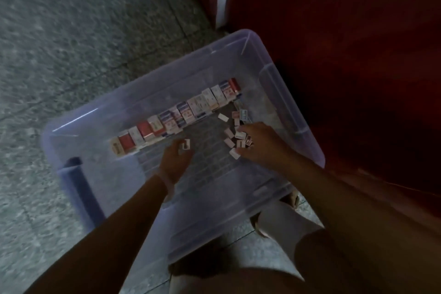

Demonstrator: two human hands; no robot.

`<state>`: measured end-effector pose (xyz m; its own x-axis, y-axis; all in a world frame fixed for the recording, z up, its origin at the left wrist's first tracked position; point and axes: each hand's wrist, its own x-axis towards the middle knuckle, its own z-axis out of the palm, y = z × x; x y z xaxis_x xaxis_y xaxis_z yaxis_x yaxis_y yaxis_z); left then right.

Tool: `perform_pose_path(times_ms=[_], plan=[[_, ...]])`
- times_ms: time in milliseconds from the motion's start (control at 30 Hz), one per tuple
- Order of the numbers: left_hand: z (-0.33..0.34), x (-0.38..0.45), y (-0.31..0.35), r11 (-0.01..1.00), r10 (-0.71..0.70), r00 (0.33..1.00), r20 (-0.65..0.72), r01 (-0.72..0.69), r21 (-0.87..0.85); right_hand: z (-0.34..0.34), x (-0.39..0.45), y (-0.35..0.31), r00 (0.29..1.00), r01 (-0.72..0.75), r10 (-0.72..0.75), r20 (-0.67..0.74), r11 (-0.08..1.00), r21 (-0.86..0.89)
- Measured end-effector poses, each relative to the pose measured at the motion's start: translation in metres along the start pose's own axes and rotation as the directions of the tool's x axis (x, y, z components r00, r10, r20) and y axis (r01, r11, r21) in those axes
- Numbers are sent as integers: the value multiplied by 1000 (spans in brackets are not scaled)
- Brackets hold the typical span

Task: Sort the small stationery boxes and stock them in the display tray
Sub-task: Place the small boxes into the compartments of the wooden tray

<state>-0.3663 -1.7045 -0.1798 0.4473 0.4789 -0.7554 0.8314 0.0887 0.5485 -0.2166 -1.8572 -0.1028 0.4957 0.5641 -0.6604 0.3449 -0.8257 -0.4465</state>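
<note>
Clear bin [71, 126] on floor | my left hand [175, 157] pinches one small box [186, 144] beside the stocked row [176, 114] | right hand [259, 143] rests, fingers relaxed, on loose pile [235, 137] | boxes look light, stiff; I'd pinch narrow sides.

Speckled grey floor [71, 43] carries a clear plastic tray [100, 112].
</note>
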Motion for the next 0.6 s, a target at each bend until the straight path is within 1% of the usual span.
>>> perform_pose_path(times_ms=[67, 133, 167, 200, 233, 300, 333, 400, 433, 500, 567, 600], plan=[[13, 20, -14, 997, -61, 997, -53, 64, 45, 11, 10, 14, 998, -54, 54, 36, 998, 10], [27, 35, -20, 980, -76, 990, -121, 96, 175, 16, 18, 24, 995, -98, 96, 34, 994, 52], [34, 41, -17, 973, -42, 987, -156, 76, 219, 17, 22, 26, 994, -110, 108, 23, 990, 83], [41, 44, -8, 974, 0, 986, -165, 37, 224, 19, 25, 27, 994, -108, 108, 4, 988, 106], [48, 48, 2, 979, 52, 988, -144, -23, 203, 21, 29, 28, 994, -107, 108, -6, 986, 125], [65, 51, 28, 977, 158, 987, -30, -152, 150, 24, 32, 26, 995, -101, 101, 3, 988, 120], [74, 55, 37, 963, 203, 978, 41, -207, 169, 25, 32, 25, 996, -84, 84, 0, 991, 106], [88, 61, 53, 887, 269, 948, 168, -312, 340, 26, 30, 23, 998, -47, 52, -41, 992, 116], [93, 64, 60, 837, 274, 935, 226, -347, 423, 26, 28, 22, 997, -31, 40, -64, 990, 141], [100, 70, 68, 741, 240, 915, 323, -388, 548, 26, 23, 19, 996, -20, 34, -77, 985, 171], [106, 68, 75, 634, 223, 896, 384, -433, 641, 25, 20, 15, 994, -12, 33, -104, 980, 198], [109, 65, 78, 600, 203, 890, 409, -443, 666, 23, 20, 13, 990, -8, 39, -135, 975, 224]])
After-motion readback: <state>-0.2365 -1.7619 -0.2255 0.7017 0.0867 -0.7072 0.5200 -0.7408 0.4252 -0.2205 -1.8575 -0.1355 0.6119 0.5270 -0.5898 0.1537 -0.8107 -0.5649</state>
